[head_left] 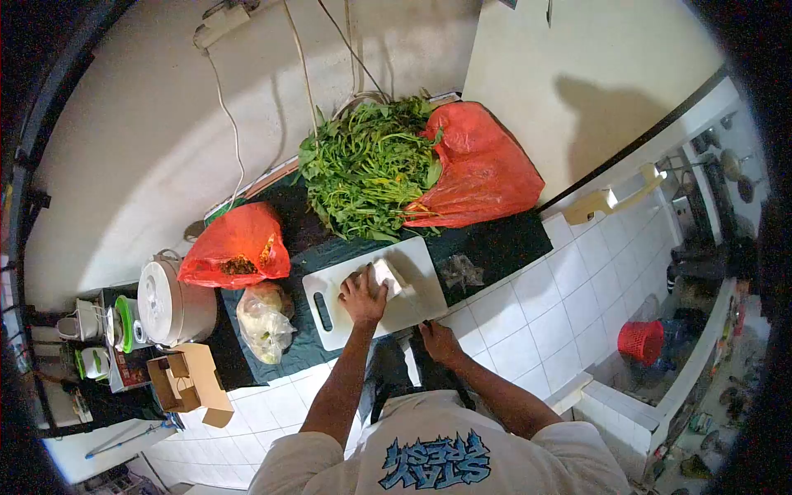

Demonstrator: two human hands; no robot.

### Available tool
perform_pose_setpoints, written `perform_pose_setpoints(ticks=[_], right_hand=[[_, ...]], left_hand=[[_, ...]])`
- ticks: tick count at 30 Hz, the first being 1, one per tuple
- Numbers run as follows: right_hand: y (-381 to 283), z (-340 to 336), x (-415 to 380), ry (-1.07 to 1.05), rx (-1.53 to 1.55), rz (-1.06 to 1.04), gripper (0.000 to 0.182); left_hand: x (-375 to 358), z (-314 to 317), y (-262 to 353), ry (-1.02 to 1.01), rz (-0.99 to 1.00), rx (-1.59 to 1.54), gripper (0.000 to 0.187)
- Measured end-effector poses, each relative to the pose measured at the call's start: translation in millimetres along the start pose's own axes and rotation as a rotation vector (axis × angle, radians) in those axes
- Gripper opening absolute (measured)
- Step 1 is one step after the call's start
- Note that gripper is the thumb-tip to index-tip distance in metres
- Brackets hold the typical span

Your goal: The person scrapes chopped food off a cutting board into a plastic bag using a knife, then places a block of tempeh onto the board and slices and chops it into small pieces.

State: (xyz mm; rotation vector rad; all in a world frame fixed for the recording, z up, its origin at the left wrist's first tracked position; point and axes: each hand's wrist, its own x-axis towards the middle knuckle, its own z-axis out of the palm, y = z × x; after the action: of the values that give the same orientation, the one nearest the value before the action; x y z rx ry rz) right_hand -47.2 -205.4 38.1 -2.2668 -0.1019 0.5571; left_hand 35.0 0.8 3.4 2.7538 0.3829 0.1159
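A white cutting board [421,257] with a dark handle slot lies on the counter. On it sits a pale white block [393,279]; its kind is not clear. My left hand [363,295] rests over the block's left part, fingers spread and bent down against it, holding it on the board. At the board's near right corner, my right hand [442,341] is closed, its fingers curled around something small and dark that I cannot make out. A crumpled clear plastic bag [462,272] lies right of the board.
Behind the board are a heap of leafy greens [363,173] and a red plastic bag [487,173]. To the left are a smaller red bag [239,231], a clear bag of pale produce [264,322], a rice cooker [161,301] and an open cardboard box [202,379].
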Motion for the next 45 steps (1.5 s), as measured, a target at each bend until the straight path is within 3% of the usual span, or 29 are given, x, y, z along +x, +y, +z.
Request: perform_pose_setpoints(ticks=[1, 5, 7, 11, 13, 15, 16, 20, 22, 25, 27, 32, 34, 38, 41, 45], right_hand=[[0.8, -1.9, -0.7, 0.033, -0.071, -0.085, 0.050], [1.4, -3.4, 6.1, -0.034, -0.065, -0.018, 0.047], [1.2, 1.0, 8.8, 0.060, 0.093, 0.023, 0.046], [8.4, 2.9, 6.7, -0.020, 0.141, 0.104, 0.046], [15.9, 9.5, 6.0, 0.050, 0.122, 0.094, 0.044], [22.5, 9.0, 5.2, 0.044, 0.096, 0.078, 0.044], [22.1, 10.0, 3.4, 0.039, 0.072, 0.061, 0.043], [18.1, 11.0, 9.3, 0.075, 0.137, 0.068, 0.042], [19.7, 9.5, 9.8, 0.040, 0.029, -0.142, 0.042], [15.3, 7.1, 8.9, 0.016, -0.015, -0.088, 0.042], [12.3, 5.2, 10.4, 0.001, 0.024, -0.038, 0.042], [10.6, -0.8, 6.8, 0.039, 0.138, 0.003, 0.045], [13.9, -2.7, 4.9, -0.073, 0.137, 0.105, 0.049], [26.1, 1.0, 7.2, -0.050, 0.143, 0.087, 0.051], [26.6, -4.2, 6.4, -0.076, -0.103, -0.071, 0.053], [24.9, -7.4, 6.2, -0.049, -0.023, -0.078, 0.056]], left_hand=[[0.9, -0.5, 1.4, -0.003, 0.003, -0.002, 0.067], [4.1, -0.9, 4.3, -0.033, -0.012, 0.031, 0.067], [4.2, -0.7, 2.4, -0.039, -0.019, 0.055, 0.067], [1.9, -11.4, 3.3, 0.044, 0.012, -0.082, 0.072], [1.7, -16.3, 4.0, 0.092, 0.014, -0.163, 0.075], [-5.0, -21.1, 2.1, 0.165, -0.096, -0.261, 0.082], [-9.3, -20.0, 4.7, 0.102, -0.175, -0.316, 0.084], [-8.7, -16.8, 5.9, 0.029, -0.166, -0.274, 0.075], [-2.9, -17.8, 9.0, 0.007, -0.115, -0.237, 0.074], [4.0, -22.0, 12.1, -0.002, -0.022, -0.115, 0.073], [3.3, -27.2, 13.7, -0.054, -0.164, -0.161, 0.073], [2.0, -42.6, 3.8, -0.084, -0.250, -0.139, 0.072], [0.9, -44.6, 3.8, -0.103, -0.265, -0.122, 0.072], [5.1, -30.8, -12.7, -0.057, -0.298, -0.218, 0.074], [4.7, -24.6, -33.6, -0.071, -0.383, -0.289, 0.075], [4.8, -18.9, -45.4, -0.086, -0.314, -0.300, 0.076]])
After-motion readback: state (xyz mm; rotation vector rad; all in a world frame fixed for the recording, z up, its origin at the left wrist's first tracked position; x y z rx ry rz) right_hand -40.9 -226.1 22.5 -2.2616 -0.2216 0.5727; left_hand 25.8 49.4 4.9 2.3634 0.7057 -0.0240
